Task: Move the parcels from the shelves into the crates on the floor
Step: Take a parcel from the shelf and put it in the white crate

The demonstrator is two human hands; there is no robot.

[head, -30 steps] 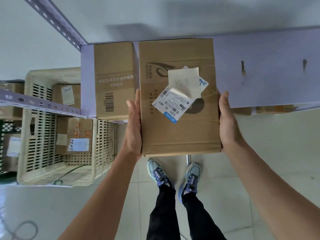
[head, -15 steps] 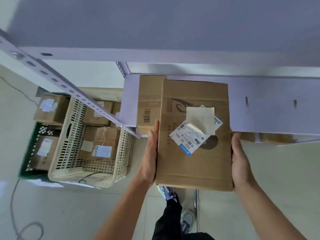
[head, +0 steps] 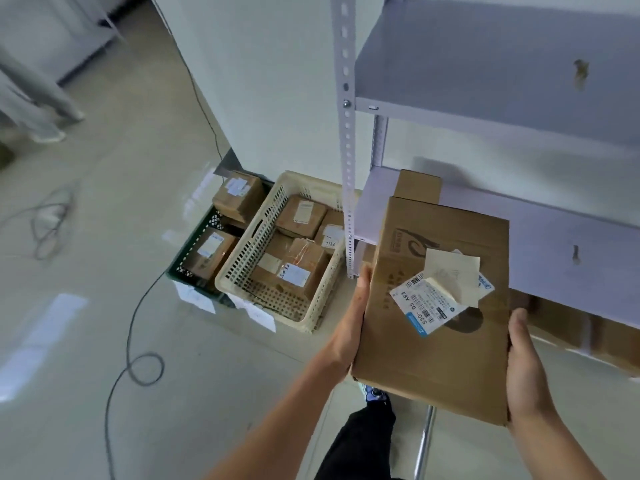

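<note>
We carry a flat brown cardboard parcel (head: 433, 323) between our two hands, at the near right of the scene. It is clear of the shelf and tilted a little, its far edge higher. Our left hand (head: 349, 327) lies flat along the parcel's left side, and our right hand (head: 526, 368) lies flat against its near right side. The fingers we can see are straight and press inward, so the parcel is clamped between the palms. The fingers below the parcel are hidden.

On the parcel's top face there is a white printed shipping label (head: 426, 303), and a pale yellow paper note (head: 450, 275) partly covers it.

Just beyond the parcel, a second, smaller brown carton (head: 417, 187) stands on the pale lilac metal shelf (head: 554, 237), beside the white perforated upright post (head: 346, 150).

To the left, on the floor, a cream perforated plastic crate (head: 249, 251) holds several labelled brown boxes. A dark green plastic crate (head: 188, 251) touches its left side and also holds boxes. Both crates lie well to the left of our hands and farther off.

A black cable (head: 131, 327) loops across the pale floor at the near left.
</note>
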